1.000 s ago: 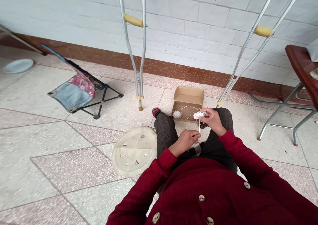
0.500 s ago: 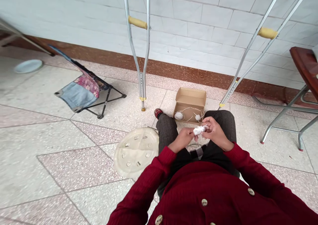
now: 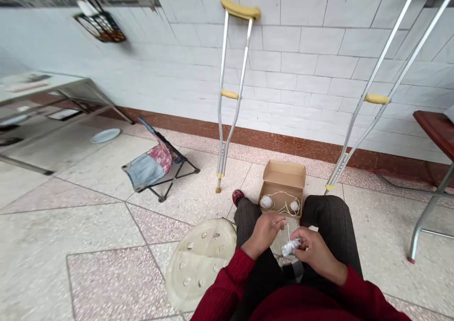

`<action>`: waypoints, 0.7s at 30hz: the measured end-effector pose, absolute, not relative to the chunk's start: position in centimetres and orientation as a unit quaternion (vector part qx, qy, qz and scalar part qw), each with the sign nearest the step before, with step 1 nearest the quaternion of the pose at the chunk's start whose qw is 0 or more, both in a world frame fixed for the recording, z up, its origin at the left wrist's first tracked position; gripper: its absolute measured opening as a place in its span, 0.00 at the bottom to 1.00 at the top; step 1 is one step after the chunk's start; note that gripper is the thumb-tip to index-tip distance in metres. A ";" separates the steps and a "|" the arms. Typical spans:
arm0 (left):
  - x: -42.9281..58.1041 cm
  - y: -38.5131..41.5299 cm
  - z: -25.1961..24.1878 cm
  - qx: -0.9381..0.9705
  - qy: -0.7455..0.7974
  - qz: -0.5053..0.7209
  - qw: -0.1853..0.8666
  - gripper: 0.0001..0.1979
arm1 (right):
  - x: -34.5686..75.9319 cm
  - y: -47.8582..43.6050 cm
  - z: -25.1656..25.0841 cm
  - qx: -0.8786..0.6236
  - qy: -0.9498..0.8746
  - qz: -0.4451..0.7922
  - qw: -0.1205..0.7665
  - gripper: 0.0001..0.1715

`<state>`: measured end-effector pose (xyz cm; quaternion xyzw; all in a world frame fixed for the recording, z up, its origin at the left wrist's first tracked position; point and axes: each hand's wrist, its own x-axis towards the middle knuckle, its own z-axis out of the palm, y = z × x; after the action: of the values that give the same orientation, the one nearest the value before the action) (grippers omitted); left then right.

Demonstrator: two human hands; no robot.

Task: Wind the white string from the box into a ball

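String bundle [image 3: 289, 248], white and wrapped tight, sits in the curled fingers of the right hand [image 3: 315, 255] above the person's lap. The left hand [image 3: 263, 235] is just beside it, fingertips pinched narrow; a thread [image 3: 288, 231] rises between the hands, but whether those fingertips hold it is hard to tell. Past the knees, an open cardboard box [image 3: 282, 179] holds 2 string balls [image 3: 266, 201] joined by loose thread. 2 crutches [image 3: 230, 94] stand against a tiled wall [image 3: 301, 61].
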<state>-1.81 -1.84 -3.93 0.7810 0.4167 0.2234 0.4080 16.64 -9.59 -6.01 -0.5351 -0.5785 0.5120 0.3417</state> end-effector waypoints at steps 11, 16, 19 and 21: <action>-0.3 -5.1 -5.5 0.815 0.390 0.142 0.404 0.18 | 18.6 -5.0 -9.1 -0.571 -0.555 0.418 0.437 0.08; -2.3 -2.4 -5.5 0.767 0.413 0.172 0.461 0.22 | 15.9 -8.8 -10.4 -0.512 -0.512 0.572 0.386 0.11; -1.1 -3.2 -6.6 0.690 0.393 0.201 0.574 0.26 | 16.4 -8.0 -7.7 -0.478 -0.430 0.627 0.440 0.16; 0.1 -4.4 -7.2 0.660 0.385 0.206 0.611 0.26 | 17.5 -6.1 -6.4 -0.490 -0.416 0.584 0.497 0.16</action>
<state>0.12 -4.40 -7.18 0.6602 0.3849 0.2057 0.6113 17.49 -6.13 -6.37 -0.4895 -0.4155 0.5837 0.4970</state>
